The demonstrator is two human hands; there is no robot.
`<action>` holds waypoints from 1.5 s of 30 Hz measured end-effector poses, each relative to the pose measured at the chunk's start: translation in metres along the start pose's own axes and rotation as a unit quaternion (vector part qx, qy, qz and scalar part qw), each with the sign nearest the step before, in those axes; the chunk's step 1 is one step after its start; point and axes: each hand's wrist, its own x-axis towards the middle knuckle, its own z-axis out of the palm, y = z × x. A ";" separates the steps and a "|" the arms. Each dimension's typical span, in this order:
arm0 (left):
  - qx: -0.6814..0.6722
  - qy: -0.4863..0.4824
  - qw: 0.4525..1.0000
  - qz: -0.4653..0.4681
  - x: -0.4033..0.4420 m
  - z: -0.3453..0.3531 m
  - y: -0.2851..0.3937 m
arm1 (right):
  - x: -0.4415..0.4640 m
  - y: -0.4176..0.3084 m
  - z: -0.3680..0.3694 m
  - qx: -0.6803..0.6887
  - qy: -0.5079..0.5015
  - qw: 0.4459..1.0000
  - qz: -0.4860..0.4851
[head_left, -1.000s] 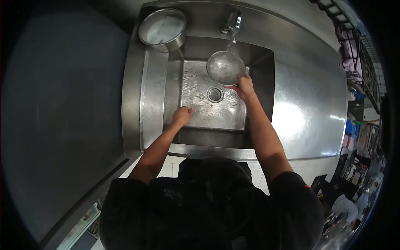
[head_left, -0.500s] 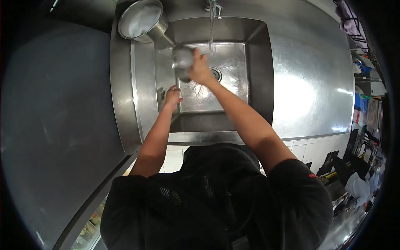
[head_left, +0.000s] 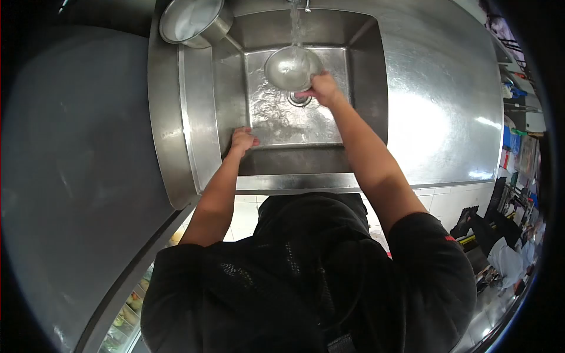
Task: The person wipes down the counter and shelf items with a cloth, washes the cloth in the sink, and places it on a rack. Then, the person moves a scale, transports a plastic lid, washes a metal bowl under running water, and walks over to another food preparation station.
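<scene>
My right hand [head_left: 323, 89] grips the near right rim of a round metal bowl [head_left: 281, 72]. Water from the faucet [head_left: 296, 7] pours into the bowl, which is held above the drain [head_left: 299, 100] in a stainless steel sink [head_left: 368, 112]. By the sink's left wall is my left hand [head_left: 241, 140], its thumb apart from the fingers and nothing visible in it. Whether it touches the wall I cannot tell.
A metal pot [head_left: 218, 26] with white, foamy-looking contents stands at the sink's back left corner. To the right stretches a shiny steel counter [head_left: 438, 70]. A dark grey surface [head_left: 76, 129] lies left of the sink.
My right hand has carried the bowl from the sink's left side rightward and under the running water. My left hand stays nearly in place at the left wall.
</scene>
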 end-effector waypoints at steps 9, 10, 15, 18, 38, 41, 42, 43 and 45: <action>0.162 0.003 0.987 0.001 -0.014 0.006 0.032 | 0.021 -0.039 -0.014 -0.002 -0.068 0.995 -0.068; 0.246 -0.002 0.968 0.049 -0.010 0.005 0.026 | 0.018 -0.043 -0.009 -0.002 -0.066 0.995 -0.070; 0.272 -0.054 0.955 0.108 0.021 0.008 -0.016 | 0.008 -0.058 -0.001 -0.004 -0.089 0.992 -0.090; 0.278 -0.071 0.952 0.103 0.017 0.009 -0.017 | 0.004 -0.062 0.003 -0.008 -0.088 0.991 -0.103; 0.362 -0.319 0.863 0.148 0.004 0.066 0.001 | -0.033 0.047 -0.032 -0.492 0.082 0.820 -0.280; 0.326 -0.171 0.898 0.240 0.021 0.061 0.044 | 0.020 0.029 -0.042 -0.454 0.148 0.833 -0.280; 0.286 -0.093 0.912 0.278 0.039 0.061 0.053 | 0.021 0.008 -0.033 -0.269 0.111 0.937 -0.194; 0.248 0.010 0.917 0.311 0.046 0.063 0.073 | 0.022 -0.007 -0.027 -0.070 0.067 0.990 -0.098; 0.189 -0.013 0.945 0.267 0.061 0.051 0.135 | 0.028 -0.022 -0.024 -0.073 0.037 0.992 -0.097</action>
